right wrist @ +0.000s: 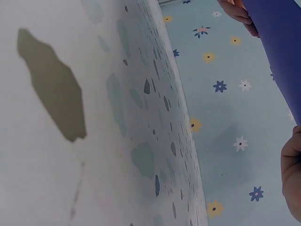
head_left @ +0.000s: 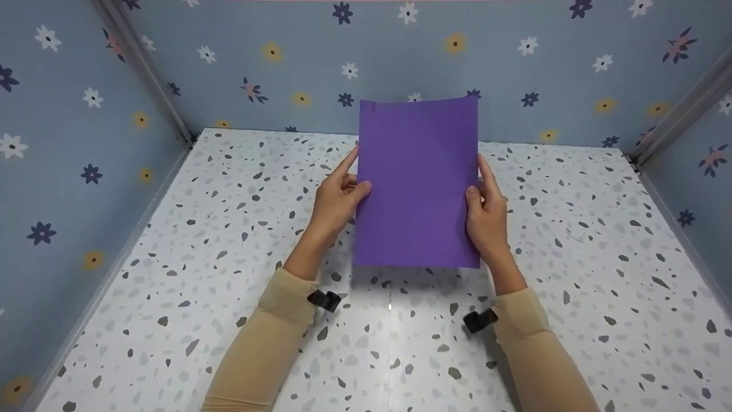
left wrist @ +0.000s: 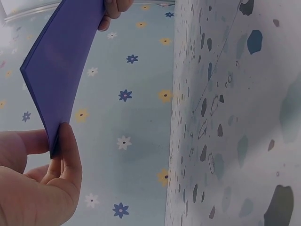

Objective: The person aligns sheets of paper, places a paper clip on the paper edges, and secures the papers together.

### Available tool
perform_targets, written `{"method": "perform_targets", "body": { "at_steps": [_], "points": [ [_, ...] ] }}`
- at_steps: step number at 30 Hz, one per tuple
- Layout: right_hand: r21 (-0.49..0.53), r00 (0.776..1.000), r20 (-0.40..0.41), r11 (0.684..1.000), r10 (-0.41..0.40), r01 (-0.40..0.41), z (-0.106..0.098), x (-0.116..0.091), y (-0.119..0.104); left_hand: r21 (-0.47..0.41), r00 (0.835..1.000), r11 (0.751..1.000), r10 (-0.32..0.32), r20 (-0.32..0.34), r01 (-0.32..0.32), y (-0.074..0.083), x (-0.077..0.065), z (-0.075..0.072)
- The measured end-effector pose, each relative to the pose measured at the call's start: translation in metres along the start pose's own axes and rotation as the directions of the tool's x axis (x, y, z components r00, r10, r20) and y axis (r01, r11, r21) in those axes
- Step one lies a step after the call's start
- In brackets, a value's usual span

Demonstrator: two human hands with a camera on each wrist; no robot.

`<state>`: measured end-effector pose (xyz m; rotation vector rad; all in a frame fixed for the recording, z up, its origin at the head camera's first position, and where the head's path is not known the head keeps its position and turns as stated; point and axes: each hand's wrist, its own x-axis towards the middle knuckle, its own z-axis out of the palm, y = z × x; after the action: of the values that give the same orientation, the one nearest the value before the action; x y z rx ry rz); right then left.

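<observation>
A purple sheaf of paper is held up above the table, its broad face toward the head camera. Near its top left corner sits a small paper clip. My left hand pinches the left edge, thumb on the front face and fingers behind. On the opposite edge, my right hand grips in the same way, thumb in front. The left wrist view shows the purple sheaf edge-on, between thumb and fingers. Only part of my right hand shows in the right wrist view.
The white speckled table spreads below both hands. A blue flowered panel stands along its back edge, with similar panels at left and right. Small black mounts sit at both wrists.
</observation>
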<state>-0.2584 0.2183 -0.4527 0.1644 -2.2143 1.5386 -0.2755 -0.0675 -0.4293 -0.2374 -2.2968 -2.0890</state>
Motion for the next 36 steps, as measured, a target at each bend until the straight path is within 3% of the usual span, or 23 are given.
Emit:
{"method": "perform_targets", "body": {
  "at_steps": [14, 27, 36],
  "points": [
    [-0.022, 1.0, 0.027, 1.0, 0.005, -0.005, 0.0, -0.002, 0.0, -0.028, 1.0, 1.0, 0.015, 0.019, -0.014, -0.005, -0.001, -0.004],
    [0.051, 0.99, 0.121, 0.996, 0.068, -0.075, -0.006, 0.0, 0.002, 0.029, 1.0, 1.0, -0.004, -0.013, 0.004, -0.007, 0.003, -0.006],
    [-0.003, 0.983, 0.15, 0.995, 0.102, -0.102, -0.006, 0.001, 0.001, 0.044, 1.0, 0.999, -0.023, -0.003, 0.023, -0.011, 0.005, -0.011]
  ]
}}
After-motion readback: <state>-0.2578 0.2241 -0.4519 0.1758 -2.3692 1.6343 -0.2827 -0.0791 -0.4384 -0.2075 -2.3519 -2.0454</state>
